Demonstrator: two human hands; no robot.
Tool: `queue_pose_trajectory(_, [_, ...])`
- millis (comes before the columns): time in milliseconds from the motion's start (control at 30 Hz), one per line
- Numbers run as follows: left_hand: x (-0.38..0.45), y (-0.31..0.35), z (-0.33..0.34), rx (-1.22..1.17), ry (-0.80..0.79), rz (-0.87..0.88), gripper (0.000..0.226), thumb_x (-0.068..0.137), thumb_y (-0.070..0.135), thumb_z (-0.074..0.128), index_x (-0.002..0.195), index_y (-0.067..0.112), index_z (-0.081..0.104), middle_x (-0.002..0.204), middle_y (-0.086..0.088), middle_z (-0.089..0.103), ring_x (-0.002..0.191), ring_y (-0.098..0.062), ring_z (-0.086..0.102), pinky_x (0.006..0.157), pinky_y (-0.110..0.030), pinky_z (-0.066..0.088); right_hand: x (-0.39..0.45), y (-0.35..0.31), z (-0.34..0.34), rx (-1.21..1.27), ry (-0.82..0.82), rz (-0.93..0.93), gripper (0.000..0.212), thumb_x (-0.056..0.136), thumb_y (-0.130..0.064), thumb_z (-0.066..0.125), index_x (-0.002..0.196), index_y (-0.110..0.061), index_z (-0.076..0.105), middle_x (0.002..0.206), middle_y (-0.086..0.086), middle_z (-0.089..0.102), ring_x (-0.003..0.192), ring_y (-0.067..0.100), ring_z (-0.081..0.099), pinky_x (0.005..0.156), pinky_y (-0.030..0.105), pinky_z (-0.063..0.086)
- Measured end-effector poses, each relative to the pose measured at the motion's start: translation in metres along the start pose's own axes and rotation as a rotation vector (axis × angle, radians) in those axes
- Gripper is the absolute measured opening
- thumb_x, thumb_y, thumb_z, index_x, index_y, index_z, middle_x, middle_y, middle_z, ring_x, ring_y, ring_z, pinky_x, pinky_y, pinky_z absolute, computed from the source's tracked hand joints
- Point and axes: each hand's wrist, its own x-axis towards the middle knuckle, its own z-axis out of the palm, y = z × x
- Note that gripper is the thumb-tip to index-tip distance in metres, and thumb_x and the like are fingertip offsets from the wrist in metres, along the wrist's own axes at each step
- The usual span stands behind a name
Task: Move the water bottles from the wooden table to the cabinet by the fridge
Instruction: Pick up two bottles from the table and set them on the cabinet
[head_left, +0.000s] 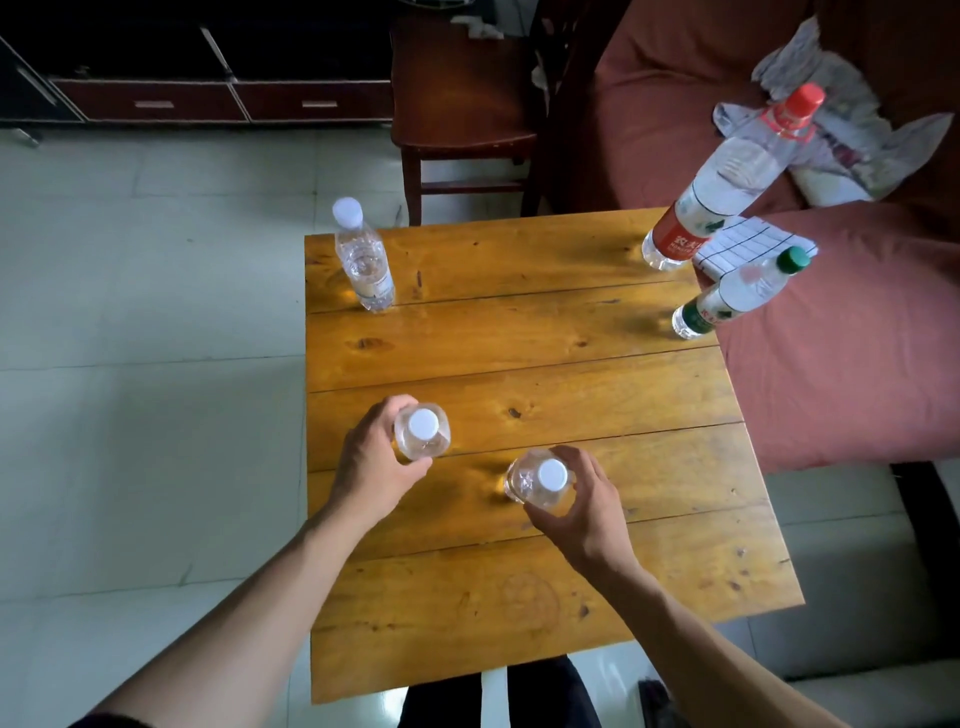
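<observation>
On the wooden table (519, 332) stand several clear water bottles. My left hand (371, 467) wraps around a white-capped bottle (422, 431) near the table's left edge. My right hand (574, 506) grips a second white-capped bottle (537, 478) close beside it. Both bottles stand upright on the table. A third white-capped bottle (363, 260) stands at the far left corner. A tall red-capped bottle (727, 182) stands at the far right corner, and a smaller green-capped bottle (737, 293) stands on the right edge.
A red-covered sofa (831, 364) runs along the table's right side, with a checked cloth (737, 247) and crumpled fabric (841, 140) on it. A wooden chair (462, 104) stands behind the table. A low dark cabinet with drawers (223, 98) lines the far wall. Pale floor tiles lie to the left.
</observation>
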Motion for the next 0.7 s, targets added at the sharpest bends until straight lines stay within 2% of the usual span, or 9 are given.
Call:
queue_pose_trajectory(133, [-0.006,-0.005,0.004,0.016,0.026,0.032,0.068,0.062,0.017,0.093,0.118,0.025,0.056,0.113,0.008,0.063,0.103,-0.013,0.056,0.079,-0.029,0.051,0.005,0.001,-0.003,0.0,0.009,-0.017,0.064,0.065,-0.026,0.084,0.123,-0.024,0.058,0.114,-0.012,0.062,0.102,0.007,0.058,0.082,0.02,0.048])
queue_pose_trajectory(200, [-0.012,-0.008,0.007,0.021,0.02,0.05,0.069,0.062,0.018,0.093,0.119,0.024,0.056,0.112,0.009,0.061,0.104,-0.011,0.054,0.078,-0.024,0.049,0.007,0.002,-0.005,-0.003,0.018,-0.029,0.064,0.064,-0.027,0.085,0.122,-0.024,0.059,0.113,-0.012,0.064,0.101,0.007,0.059,0.084,0.026,0.052])
queue_pose_trajectory(267, [-0.019,-0.01,0.011,0.024,0.003,0.069,0.069,0.061,0.019,0.093,0.119,0.025,0.056,0.112,0.011,0.059,0.104,-0.01,0.053,0.079,-0.025,0.05,0.009,0.003,-0.007,-0.011,0.024,-0.044,0.063,0.063,-0.026,0.086,0.121,-0.024,0.06,0.112,-0.012,0.065,0.1,0.008,0.06,0.084,0.028,0.052])
queue_pose_trajectory(367, [-0.028,-0.01,0.017,0.031,-0.046,0.099,0.069,0.061,0.022,0.093,0.117,0.03,0.053,0.111,0.009,0.061,0.103,-0.012,0.056,0.083,-0.036,0.056,0.012,0.003,-0.012,-0.02,0.004,-0.073,0.062,0.064,-0.024,0.087,0.12,-0.024,0.06,0.111,-0.012,0.064,0.1,0.008,0.059,0.086,0.027,0.051])
queue_pose_trajectory(500, [-0.039,-0.006,0.025,0.028,-0.079,0.14,0.064,0.062,0.023,0.092,0.114,0.025,0.055,0.11,0.007,0.061,0.1,-0.012,0.058,0.081,-0.033,0.056,0.016,0.004,-0.013,-0.044,-0.042,-0.116,0.062,0.064,-0.026,0.086,0.12,-0.027,0.058,0.11,-0.014,0.064,0.099,0.008,0.059,0.085,0.03,0.053])
queue_pose_trajectory(567, [-0.041,-0.003,0.028,0.016,-0.081,0.15,0.064,0.061,0.025,0.092,0.113,0.025,0.054,0.108,0.009,0.06,0.098,-0.01,0.057,0.078,-0.029,0.055,0.017,0.004,-0.013,-0.044,-0.048,-0.118,0.064,0.064,-0.027,0.085,0.122,-0.027,0.057,0.111,-0.014,0.063,0.098,0.005,0.058,0.084,0.026,0.052])
queue_pose_trajectory(700, [-0.041,-0.005,0.033,-0.001,-0.091,0.134,0.068,0.063,0.028,0.091,0.117,0.029,0.05,0.112,0.012,0.058,0.102,-0.008,0.056,0.081,-0.028,0.055,0.016,0.006,-0.007,0.009,-0.069,-0.085,0.068,0.064,-0.027,0.088,0.123,-0.028,0.055,0.114,-0.015,0.061,0.101,0.001,0.056,0.082,0.007,0.041])
